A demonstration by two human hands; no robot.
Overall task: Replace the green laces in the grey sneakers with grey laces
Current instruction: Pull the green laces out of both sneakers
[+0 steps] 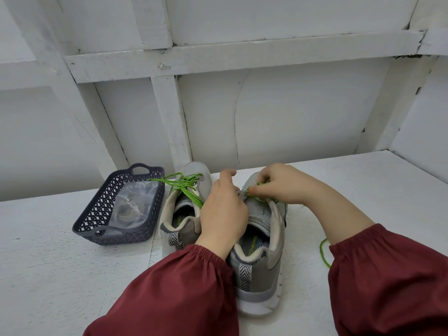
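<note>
Two grey sneakers stand side by side on the white table, heels toward me. The left sneaker [184, 214] carries a tied green lace [185, 184]. Over the right sneaker [260, 258] both hands work at the eyelets. My right hand [281, 184] pinches its green lace [260, 184] near the tongue. My left hand [223, 209] grips the shoe's upper at the eyelet edge, its fingers curled there. A loose end of that green lace [323, 252] trails on the table to the right, by my sleeve. Grey laces [128, 209] lie in a clear bag inside the basket.
A dark grey lattice basket [97, 214] sits left of the sneakers. A white panelled wall [218, 105] rises just behind the shoes. White tabletop [48, 263] stretches to the left and right of the sneakers.
</note>
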